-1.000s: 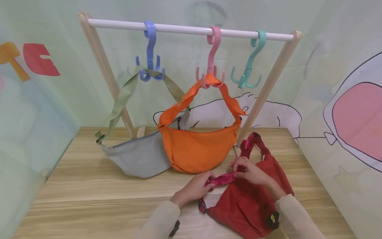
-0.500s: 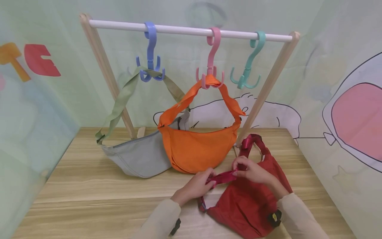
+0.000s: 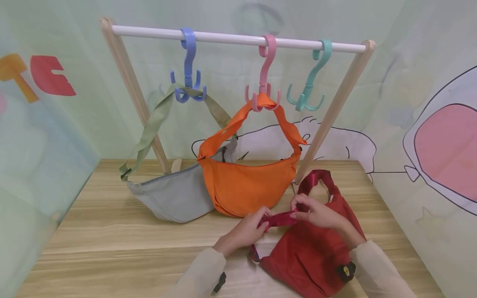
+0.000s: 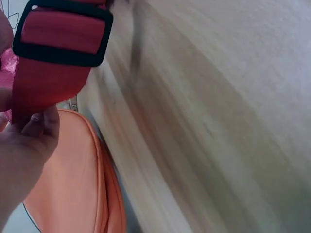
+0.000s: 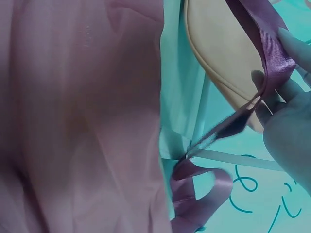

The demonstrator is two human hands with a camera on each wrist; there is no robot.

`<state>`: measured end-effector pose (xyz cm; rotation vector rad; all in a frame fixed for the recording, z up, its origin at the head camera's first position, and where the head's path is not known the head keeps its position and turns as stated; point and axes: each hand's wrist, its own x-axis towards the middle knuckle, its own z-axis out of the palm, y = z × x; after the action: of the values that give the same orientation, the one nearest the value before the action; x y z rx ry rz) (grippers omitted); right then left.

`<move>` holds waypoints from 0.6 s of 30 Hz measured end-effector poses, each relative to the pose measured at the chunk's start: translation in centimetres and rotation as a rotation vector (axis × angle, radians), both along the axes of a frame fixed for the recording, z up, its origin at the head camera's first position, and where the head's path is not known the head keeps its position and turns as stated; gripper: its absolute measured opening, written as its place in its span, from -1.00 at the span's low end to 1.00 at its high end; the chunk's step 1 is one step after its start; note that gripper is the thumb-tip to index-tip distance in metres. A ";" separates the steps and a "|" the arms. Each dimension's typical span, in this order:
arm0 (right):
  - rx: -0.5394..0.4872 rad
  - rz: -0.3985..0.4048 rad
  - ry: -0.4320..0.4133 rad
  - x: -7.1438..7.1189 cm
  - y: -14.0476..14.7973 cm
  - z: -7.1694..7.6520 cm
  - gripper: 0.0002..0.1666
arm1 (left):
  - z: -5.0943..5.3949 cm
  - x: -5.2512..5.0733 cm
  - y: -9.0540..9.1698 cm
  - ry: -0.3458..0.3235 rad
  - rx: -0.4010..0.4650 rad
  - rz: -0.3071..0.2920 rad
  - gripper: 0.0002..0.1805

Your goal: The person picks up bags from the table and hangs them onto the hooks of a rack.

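A red shoulder bag (image 3: 305, 256) lies on the wooden table at the front right. My left hand (image 3: 244, 231) pinches its crimson strap (image 3: 281, 219) just in front of the orange bag (image 3: 249, 186). The right hand (image 3: 316, 214) pinches the same strap a short way to the right, over the red bag. Between the two hands the strap runs nearly level. In the left wrist view a black slider buckle (image 4: 60, 54) sits on the webbing above the fingers. The right wrist view shows the strap (image 5: 278, 58) between thumb and fingers, with a loose loop (image 5: 214, 194) below.
A white rail (image 3: 223, 38) on wooden posts carries blue (image 3: 189, 62), pink (image 3: 265, 70) and teal (image 3: 311, 78) hooks. A grey bag (image 3: 171, 192) hangs by its green strap from the blue hook, the orange one from the pink. Nothing hangs on the teal hook.
The strap's far loop has sunk slightly toward me. The held stretch has shifted and twisted a little between the fingers. Both hands keep nearly the same place; the hanging bags stay put.
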<state>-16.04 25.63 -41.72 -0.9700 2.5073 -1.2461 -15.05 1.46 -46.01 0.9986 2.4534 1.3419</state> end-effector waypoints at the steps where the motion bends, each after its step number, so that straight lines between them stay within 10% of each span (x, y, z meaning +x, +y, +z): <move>1: 0.005 0.003 0.015 0.0 0.0 0.1 -0.83 | 0.1 0.0 -0.1 -0.002 0.002 0.003 -0.84; 18: 0.079 -0.033 0.007 0.1 0.5 1.2 -0.82 | 1.1 -0.8 -1.5 -0.061 0.016 0.025 -0.84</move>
<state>-15.97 26.09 -40.55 -0.9206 2.5664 -1.1453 -15.81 -0.08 -44.92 0.9197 2.4224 1.3805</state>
